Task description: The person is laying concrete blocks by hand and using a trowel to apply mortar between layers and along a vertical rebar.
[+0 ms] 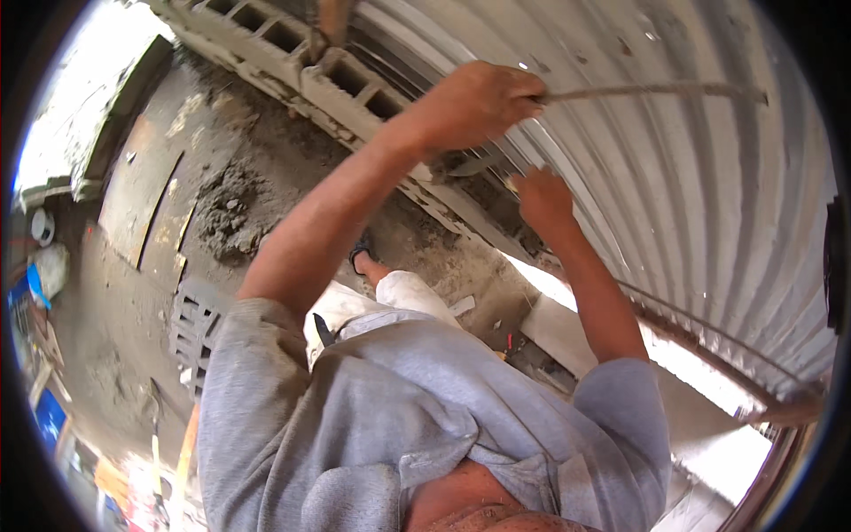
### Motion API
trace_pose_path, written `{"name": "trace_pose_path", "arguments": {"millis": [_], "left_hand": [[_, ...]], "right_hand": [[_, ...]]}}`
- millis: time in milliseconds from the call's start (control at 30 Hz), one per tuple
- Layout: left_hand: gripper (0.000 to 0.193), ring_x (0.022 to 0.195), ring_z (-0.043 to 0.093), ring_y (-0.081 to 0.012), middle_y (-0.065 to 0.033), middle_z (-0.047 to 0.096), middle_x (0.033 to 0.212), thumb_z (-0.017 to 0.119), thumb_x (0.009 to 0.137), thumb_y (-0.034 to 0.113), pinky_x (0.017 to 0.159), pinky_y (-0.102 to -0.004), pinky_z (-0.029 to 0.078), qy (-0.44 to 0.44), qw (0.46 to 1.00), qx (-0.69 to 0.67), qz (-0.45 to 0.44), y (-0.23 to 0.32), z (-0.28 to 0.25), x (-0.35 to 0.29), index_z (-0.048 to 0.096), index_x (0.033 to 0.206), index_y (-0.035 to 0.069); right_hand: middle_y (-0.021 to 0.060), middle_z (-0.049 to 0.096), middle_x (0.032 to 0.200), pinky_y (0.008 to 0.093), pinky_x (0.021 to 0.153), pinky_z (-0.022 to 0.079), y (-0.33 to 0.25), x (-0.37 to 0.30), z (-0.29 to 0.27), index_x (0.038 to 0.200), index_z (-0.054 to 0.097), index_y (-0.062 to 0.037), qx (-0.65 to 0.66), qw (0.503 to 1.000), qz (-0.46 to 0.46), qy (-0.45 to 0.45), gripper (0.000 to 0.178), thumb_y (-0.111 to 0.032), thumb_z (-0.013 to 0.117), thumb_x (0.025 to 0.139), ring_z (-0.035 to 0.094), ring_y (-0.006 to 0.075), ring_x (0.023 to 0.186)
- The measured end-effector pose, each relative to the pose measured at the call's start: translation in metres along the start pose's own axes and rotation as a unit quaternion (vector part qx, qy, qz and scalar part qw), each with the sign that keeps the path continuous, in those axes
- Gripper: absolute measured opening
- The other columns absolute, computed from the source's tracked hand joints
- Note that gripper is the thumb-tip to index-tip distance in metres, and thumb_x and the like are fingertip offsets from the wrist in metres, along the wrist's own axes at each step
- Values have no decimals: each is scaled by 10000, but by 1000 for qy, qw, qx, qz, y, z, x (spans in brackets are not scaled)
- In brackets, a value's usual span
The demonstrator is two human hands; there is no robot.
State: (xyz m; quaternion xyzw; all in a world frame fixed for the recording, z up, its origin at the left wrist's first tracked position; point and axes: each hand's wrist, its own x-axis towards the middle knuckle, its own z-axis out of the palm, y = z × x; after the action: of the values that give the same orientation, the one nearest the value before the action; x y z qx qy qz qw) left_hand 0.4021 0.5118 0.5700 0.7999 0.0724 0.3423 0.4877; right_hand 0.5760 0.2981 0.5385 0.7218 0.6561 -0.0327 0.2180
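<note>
A person in a grey shirt leaned over a row of hollow concrete blocks (341, 84) set against a corrugated metal wall (709, 204). The left hand (474, 105) was closed in a fist around a thin rod (656, 89), which ran level along the wall, perhaps as a guide. The right hand (542, 199), loosely curled, seemed to grip a trowel (474, 166) by the blocks' far edge, though its handle was hidden. A heap of wet mortar (226, 213) lay on the floor.
</note>
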Motion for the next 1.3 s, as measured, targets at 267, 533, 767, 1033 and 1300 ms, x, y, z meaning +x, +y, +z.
{"name": "trace_pose_path", "arguments": {"millis": [267, 533, 767, 1033, 1300], "left_hand": [[539, 1175, 596, -382, -225, 604, 1303, 729, 853, 247, 1011, -419, 481, 250, 967, -29, -49, -16, -13, -84, 578, 1314, 11], [416, 1064, 634, -365, -201, 655, 1129, 708, 855, 158, 915, -416, 513, 410, 782, 157, -442, -106, -75, -379, 595, 1230, 17], [348, 1028, 621, -416, -227, 641, 1072, 587, 814, 45, 903, -472, 499, 271, 713, 152, -629, -172, -21, -592, 623, 1160, 43], [437, 1098, 608, -423, -243, 635, 1165, 536, 832, 80, 936, -496, 491, 10, 695, -31, -718, -250, 8, -684, 595, 1263, 36], [502, 1096, 612, -407, -240, 639, 1171, 595, 876, 190, 931, -492, 495, 87, 711, -90, -692, -242, -29, -692, 531, 1350, 36]], "right_hand": [[183, 707, 970, 458, 776, 523, 11, -3, -85, 1128, 691, -96, 132, 973, 27, -187, 354, -196, 698, 788, 675, 371, 871], [229, 690, 959, 460, 781, 508, -164, 102, 56, 1089, 664, -38, 298, 889, -117, -327, 390, -326, 710, 831, 661, 406, 885], [231, 685, 1018, 504, 834, 486, -377, 244, 182, 1091, 636, -48, 251, 904, -163, -304, 377, -354, 654, 871, 627, 435, 1001], [221, 686, 1027, 529, 853, 485, -496, 334, 334, 1031, 631, -63, 161, 954, -78, -242, 339, -374, 632, 894, 631, 423, 1014], [167, 701, 1043, 506, 837, 509, -700, 417, 487, 1123, 657, -96, 185, 929, -220, -233, 364, -362, 662, 876, 656, 379, 994]]}}
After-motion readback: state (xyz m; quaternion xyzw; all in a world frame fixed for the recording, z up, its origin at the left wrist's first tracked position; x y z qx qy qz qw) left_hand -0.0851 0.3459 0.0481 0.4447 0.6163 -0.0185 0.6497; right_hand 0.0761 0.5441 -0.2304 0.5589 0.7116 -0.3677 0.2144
